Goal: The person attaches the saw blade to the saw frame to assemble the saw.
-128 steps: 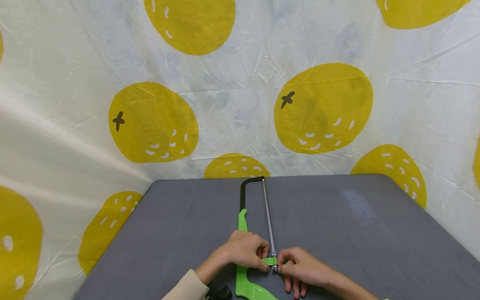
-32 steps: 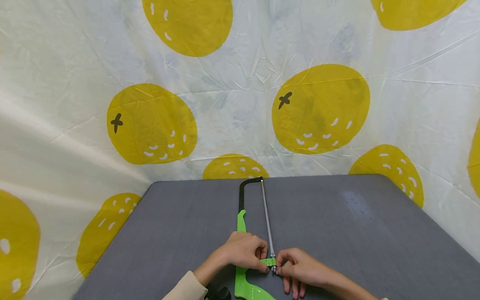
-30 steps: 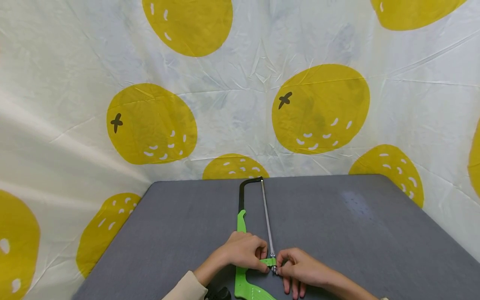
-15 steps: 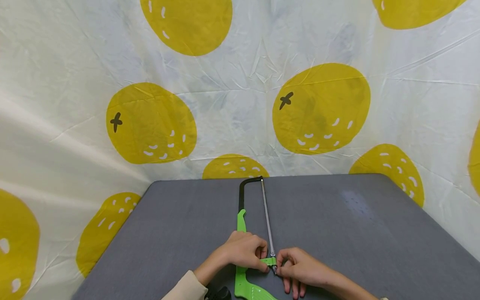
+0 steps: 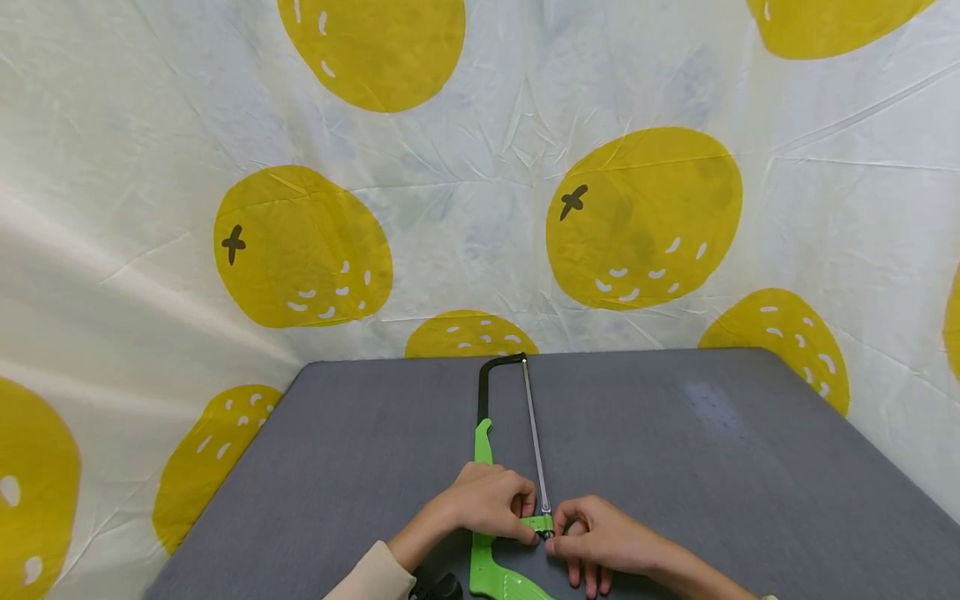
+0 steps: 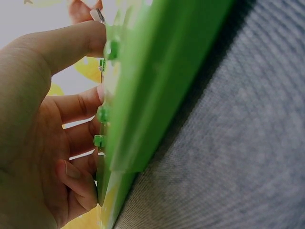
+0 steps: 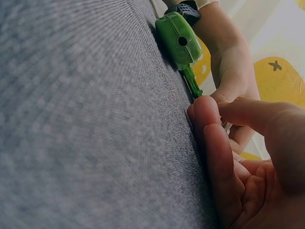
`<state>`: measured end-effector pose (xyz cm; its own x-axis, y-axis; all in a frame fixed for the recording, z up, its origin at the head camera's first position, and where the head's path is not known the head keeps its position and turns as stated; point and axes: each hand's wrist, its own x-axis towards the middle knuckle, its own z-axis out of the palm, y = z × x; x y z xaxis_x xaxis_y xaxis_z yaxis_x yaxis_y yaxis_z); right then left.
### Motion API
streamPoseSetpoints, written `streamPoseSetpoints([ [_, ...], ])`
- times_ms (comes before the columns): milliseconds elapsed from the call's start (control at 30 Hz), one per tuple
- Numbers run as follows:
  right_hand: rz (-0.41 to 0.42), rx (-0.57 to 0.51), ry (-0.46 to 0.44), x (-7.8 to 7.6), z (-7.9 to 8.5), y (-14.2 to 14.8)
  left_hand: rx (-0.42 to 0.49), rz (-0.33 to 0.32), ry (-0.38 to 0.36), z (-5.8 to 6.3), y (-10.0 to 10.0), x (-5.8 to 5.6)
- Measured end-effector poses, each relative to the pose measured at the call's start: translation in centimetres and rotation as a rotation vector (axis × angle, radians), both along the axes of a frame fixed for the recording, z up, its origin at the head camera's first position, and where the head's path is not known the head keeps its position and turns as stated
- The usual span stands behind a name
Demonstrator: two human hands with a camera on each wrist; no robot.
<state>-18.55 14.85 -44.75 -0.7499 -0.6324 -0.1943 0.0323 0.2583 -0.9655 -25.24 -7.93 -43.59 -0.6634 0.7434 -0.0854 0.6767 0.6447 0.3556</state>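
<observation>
A hacksaw with a green handle [image 5: 483, 442] and a black front bow lies flat on the grey surface, its thin blade [image 5: 534, 433] on the right side. My left hand [image 5: 491, 502] holds the green frame near the blade's close end, thumb and fingers about the short green crosspiece [image 5: 538, 523]. In the left wrist view the green frame [image 6: 143, 95] passes beside the left palm. Just beyond the crosspiece, my right hand [image 5: 611, 537] pinches the small metal wing nut [image 6: 97, 15] between thumb and fingertips. Those fingertips mostly hide the nut in the head and right wrist views.
A grey cloth-covered table [image 5: 375, 433] spreads under the hacksaw. Behind it and at the sides hangs a pale curtain [image 5: 465, 225] printed with yellow fruit. Part of a black wrist device [image 5: 447, 587] shows below the left sleeve.
The right thumb has shifted slightly over the wing nut, covering more of it than half a second ago. The left hand and the hacksaw have stayed in place.
</observation>
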Motion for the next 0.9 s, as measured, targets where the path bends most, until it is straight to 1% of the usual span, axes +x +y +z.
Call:
streamPoseSetpoints([
  [167,-0.008,0.001,-0.016,-0.04,-0.05,0.01,-0.004,-0.007,0.013,0.07,-0.02,0.00],
  [400,-0.009,-0.002,-0.024,0.02,-0.18,0.01,-0.004,0.005,-0.011,0.05,-0.06,0.08],
  [633,-0.006,0.001,-0.019,-0.02,-0.32,0.08,-0.018,0.004,0.024,0.31,0.00,0.38],
  [900,-0.005,-0.001,-0.006,-0.03,-0.36,0.06,-0.015,0.007,0.016,0.37,0.01,0.34],
])
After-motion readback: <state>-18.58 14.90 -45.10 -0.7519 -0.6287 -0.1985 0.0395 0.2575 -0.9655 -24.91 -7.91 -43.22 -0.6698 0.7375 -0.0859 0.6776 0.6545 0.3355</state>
